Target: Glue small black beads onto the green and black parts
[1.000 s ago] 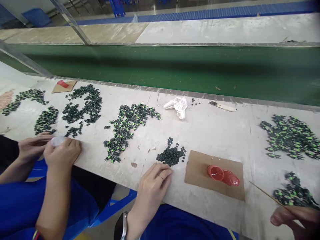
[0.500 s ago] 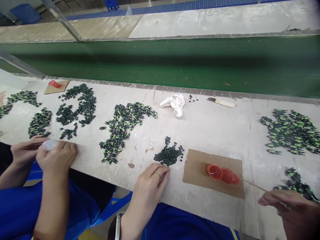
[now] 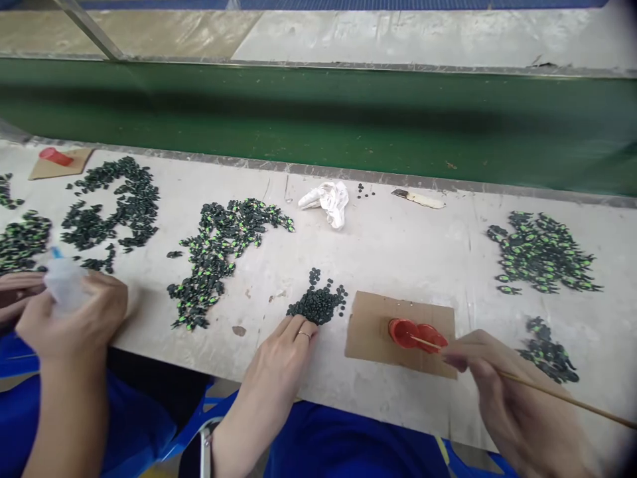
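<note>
My right hand point(image 3: 512, 392) pinches a thin wooden stick point(image 3: 567, 397) like a skewer. Its tip reaches into a small open red cup point(image 3: 402, 332), and the cup's red lid point(image 3: 430, 337) lies beside it. Both rest on a piece of brown cardboard point(image 3: 368, 332). My left hand point(image 3: 279, 362), with a ring on one finger, has its fingers curled at the near edge of a pile of small black discs point(image 3: 318, 302). The hand hides its own fingertips, so what they hold cannot be made out.
Heaps of black-and-green small parts lie left point(image 3: 213, 252) and right point(image 3: 545, 255). A crumpled white cloth point(image 3: 331, 204) and a knife point(image 3: 419, 198) lie farther back, before the green belt point(image 3: 318, 119). At left, a co-worker's hand point(image 3: 74, 312) grips a translucent bottle point(image 3: 64, 285).
My right hand has moved left, bringing the stick's tip into the red cup. My left hand's fingers have come up against the disc pile. The co-worker's bottle is now tipped differently. The view has shifted.
</note>
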A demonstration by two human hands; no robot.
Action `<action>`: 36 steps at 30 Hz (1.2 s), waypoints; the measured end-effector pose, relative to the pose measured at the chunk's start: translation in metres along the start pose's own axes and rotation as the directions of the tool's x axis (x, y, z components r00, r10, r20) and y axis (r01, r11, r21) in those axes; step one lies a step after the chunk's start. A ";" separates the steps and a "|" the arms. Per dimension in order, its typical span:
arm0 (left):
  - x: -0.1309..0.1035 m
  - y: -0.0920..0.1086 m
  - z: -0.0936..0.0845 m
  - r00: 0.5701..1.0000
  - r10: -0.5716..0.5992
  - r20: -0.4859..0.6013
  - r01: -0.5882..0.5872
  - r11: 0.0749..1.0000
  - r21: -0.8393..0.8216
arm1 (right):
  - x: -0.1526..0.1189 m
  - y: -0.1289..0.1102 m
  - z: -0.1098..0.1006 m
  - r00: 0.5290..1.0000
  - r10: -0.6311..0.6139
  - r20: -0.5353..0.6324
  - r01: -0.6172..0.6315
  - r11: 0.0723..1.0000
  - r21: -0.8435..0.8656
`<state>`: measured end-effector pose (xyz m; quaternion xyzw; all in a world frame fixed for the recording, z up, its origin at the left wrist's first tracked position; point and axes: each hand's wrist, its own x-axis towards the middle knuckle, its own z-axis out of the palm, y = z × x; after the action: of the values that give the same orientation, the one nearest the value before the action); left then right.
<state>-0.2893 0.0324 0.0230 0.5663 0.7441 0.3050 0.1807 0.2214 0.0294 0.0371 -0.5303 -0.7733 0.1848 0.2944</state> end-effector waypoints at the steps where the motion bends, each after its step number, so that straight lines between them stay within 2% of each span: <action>1: -0.001 0.002 0.005 1.000 0.013 0.005 -0.013 1.000 0.015 | 0.002 0.001 0.004 1.000 -0.022 0.011 0.022 1.000 0.009; 4: -0.015 0.022 0.034 0.996 0.074 0.053 -0.078 0.995 0.067 | 0.004 0.008 0.016 0.997 -0.070 0.041 0.069 0.997 0.032; 9: -0.067 0.075 0.109 0.958 0.163 0.236 -0.188 0.978 0.089 | 0.004 0.013 0.022 0.991 -0.112 0.067 0.109 0.993 0.045; 12: -0.089 0.101 0.139 0.929 0.190 0.319 -0.221 0.973 0.065 | 0.005 0.012 0.023 0.989 -0.124 0.075 0.121 0.992 0.046; 14: -0.094 0.113 0.146 0.914 0.199 0.354 -0.230 0.972 0.046 | 0.005 0.012 0.024 0.989 -0.128 0.078 0.125 0.991 0.044; 18: -0.094 0.127 0.142 0.896 0.199 0.397 -0.211 0.977 -0.012 | 0.006 0.013 0.026 0.988 -0.131 0.079 0.128 0.991 0.038; 22: -0.097 0.145 0.142 0.894 0.172 0.413 -0.140 0.984 -0.107 | 0.005 0.010 0.024 0.989 -0.122 0.080 0.119 0.992 0.045; 25: -0.104 0.161 0.150 0.884 0.156 0.440 -0.061 0.973 -0.224 | 0.003 0.007 0.023 0.992 -0.106 0.068 0.101 0.993 0.066; 30: -0.117 0.185 0.175 0.865 0.101 0.491 0.131 0.899 -0.417 | -0.001 0.008 0.024 0.999 -0.035 0.027 0.031 0.990 0.141; 33: -0.121 0.194 0.184 0.853 -0.001 0.522 0.307 0.809 -0.501 | -0.002 0.009 0.023 0.996 0.090 -0.008 -0.087 0.977 0.196; 36: -0.121 0.203 0.184 0.787 -0.079 0.611 0.504 0.653 -0.565 | -0.004 0.002 0.018 0.957 0.273 -0.097 -0.231 0.921 0.313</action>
<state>0.0078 -0.0019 0.0102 0.3810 0.5727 0.3587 0.6310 0.2115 0.0272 0.0212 -0.5865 -0.6392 0.2984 0.3980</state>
